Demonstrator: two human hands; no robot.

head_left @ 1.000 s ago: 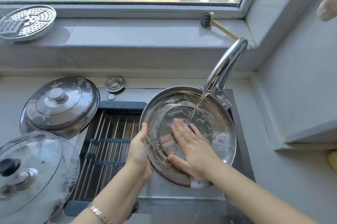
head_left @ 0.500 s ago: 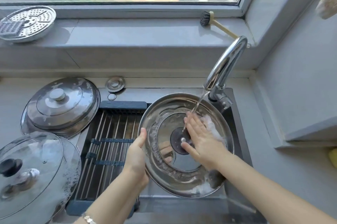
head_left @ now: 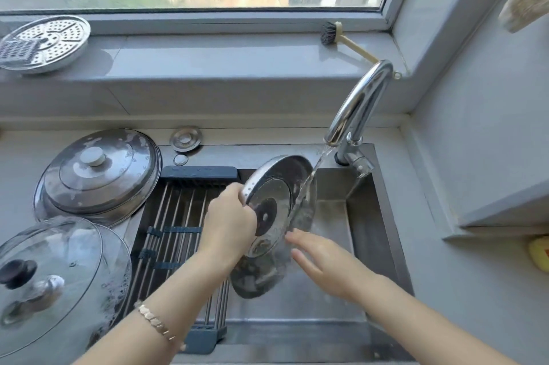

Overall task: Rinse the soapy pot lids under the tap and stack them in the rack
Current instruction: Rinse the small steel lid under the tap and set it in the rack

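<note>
A round steel pot lid (head_left: 274,210) stands almost on edge over the sink, its underside turned toward me. My left hand (head_left: 230,223) grips its left rim. Water from the chrome tap (head_left: 356,109) runs down across the lid's right part. My right hand (head_left: 319,260) is open, fingers spread, just right of and below the lid's lower edge. The roll-up rack (head_left: 175,222) of steel rods lies over the sink's left half with nothing on it. A soapy steel lid (head_left: 101,174) and a soapy glass lid (head_left: 50,281) with a black knob rest on the counter at left.
The sink basin (head_left: 335,231) is wet below the lid. A perforated steamer plate (head_left: 43,42) and a dish brush (head_left: 341,39) lie on the window sill. A small round drain cover (head_left: 186,138) sits behind the sink. A yellow object (head_left: 539,251) is at the right edge.
The lid has been tipped from nearly flat to almost on edge. My right hand came off its inner face and moved down to the right. My left hand kept its grip.
</note>
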